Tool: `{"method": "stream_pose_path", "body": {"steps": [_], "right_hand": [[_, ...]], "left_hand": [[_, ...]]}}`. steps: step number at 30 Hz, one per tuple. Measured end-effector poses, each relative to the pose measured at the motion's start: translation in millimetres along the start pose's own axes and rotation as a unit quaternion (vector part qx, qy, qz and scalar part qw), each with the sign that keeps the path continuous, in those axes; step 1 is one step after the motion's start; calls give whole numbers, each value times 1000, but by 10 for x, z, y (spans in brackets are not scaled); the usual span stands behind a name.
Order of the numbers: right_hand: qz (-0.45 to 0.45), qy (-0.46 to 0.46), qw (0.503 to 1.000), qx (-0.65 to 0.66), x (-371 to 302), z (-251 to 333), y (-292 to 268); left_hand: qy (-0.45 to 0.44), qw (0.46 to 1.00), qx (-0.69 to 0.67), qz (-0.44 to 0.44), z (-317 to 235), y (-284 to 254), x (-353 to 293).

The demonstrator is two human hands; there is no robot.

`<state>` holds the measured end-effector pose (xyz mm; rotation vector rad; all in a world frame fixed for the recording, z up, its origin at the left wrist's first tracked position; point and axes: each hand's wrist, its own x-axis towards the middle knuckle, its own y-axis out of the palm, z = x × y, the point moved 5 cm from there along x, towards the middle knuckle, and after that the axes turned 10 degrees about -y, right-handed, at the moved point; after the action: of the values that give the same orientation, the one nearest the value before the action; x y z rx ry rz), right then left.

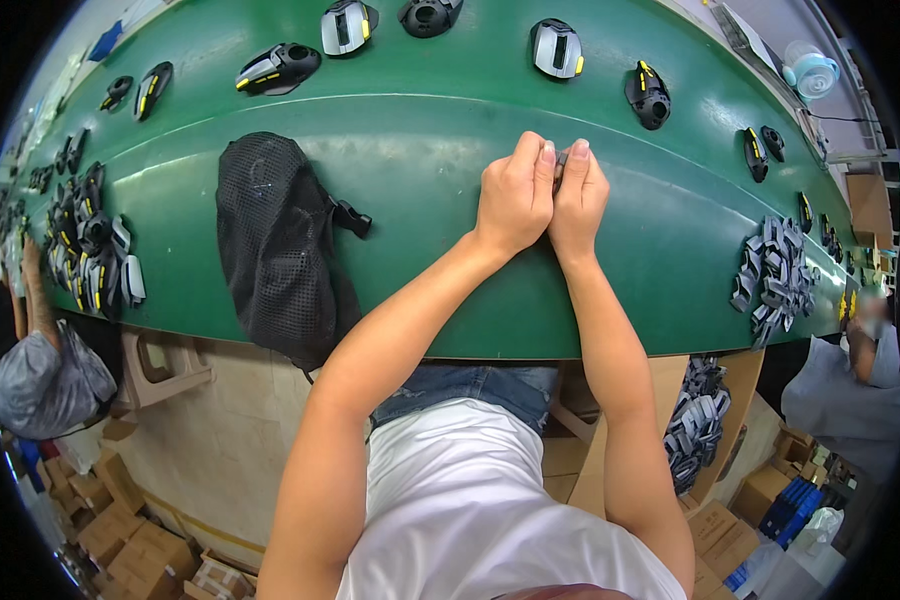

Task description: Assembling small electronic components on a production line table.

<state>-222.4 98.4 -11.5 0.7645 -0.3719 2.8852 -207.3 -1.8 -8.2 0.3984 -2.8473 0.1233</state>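
Right of the black mesh bag [275, 240], the left hand [515, 195] and right hand [579, 197] meet, fingers curled in, pinching a small dark part [561, 158], mostly hidden. It looks light and stiff, perhaps slick, so fingertips on its sides should suit. The green surface [670, 265] offers room right of the bag, whose lower end overhangs the near edge.

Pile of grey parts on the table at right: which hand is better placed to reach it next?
Probably the right hand: it is nearer the pile, while the left hand would have to reach across. Both hold a small dark part, though, so the right would first need to let go.
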Motion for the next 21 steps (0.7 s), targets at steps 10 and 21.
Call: {"method": "stream_pose_path", "body": {"steps": [10, 21], "right_hand": [[10, -17, 1000, -21, -9, -1, 15], [18, 22, 1000, 11, 5, -58, 45]], "left_hand": [[1, 1000, 16, 4, 15, -14, -15], [-8, 1000, 13, -7, 32, -24, 14]]}}
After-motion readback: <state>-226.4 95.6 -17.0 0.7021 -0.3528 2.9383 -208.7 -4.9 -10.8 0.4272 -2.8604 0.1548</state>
